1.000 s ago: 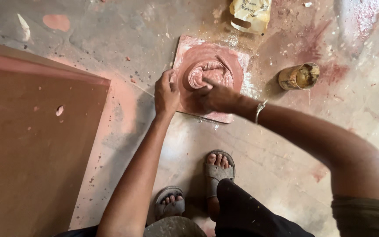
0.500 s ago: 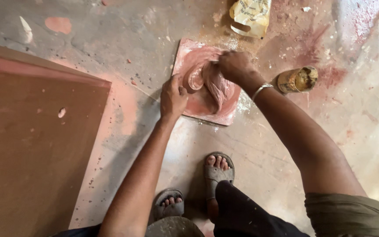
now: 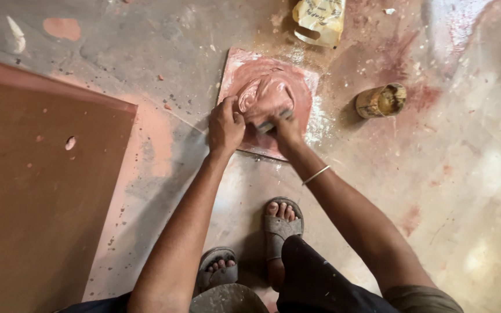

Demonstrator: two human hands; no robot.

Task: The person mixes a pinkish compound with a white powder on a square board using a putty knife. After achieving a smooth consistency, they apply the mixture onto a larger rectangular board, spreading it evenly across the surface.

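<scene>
Hands, two: left hand (image 3: pixel 225 124) pressing one square tile (image 3: pixel 308 81), right hand (image 3: pixel 282 124) fingers clamped on one scraper (image 3: pixel 273 120).

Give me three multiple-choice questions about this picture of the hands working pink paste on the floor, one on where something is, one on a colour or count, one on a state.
1. Where does the small round tin stand?
A. right of the square tile
B. on the brown board
C. between the sandals

2. What colour is the paste?
A. green
B. pinkish red
C. white

3. How does the right hand stand?
A. flat on the board
B. hanging free
C. closed on a dark scraper at the paste

Answers: 1 A, the tin stands on the floor beside the tile's right edge. 2 B, the mound matches the tile's pink. 3 C, the fingers grip the scraper while the left hand rests on the tile.
</scene>
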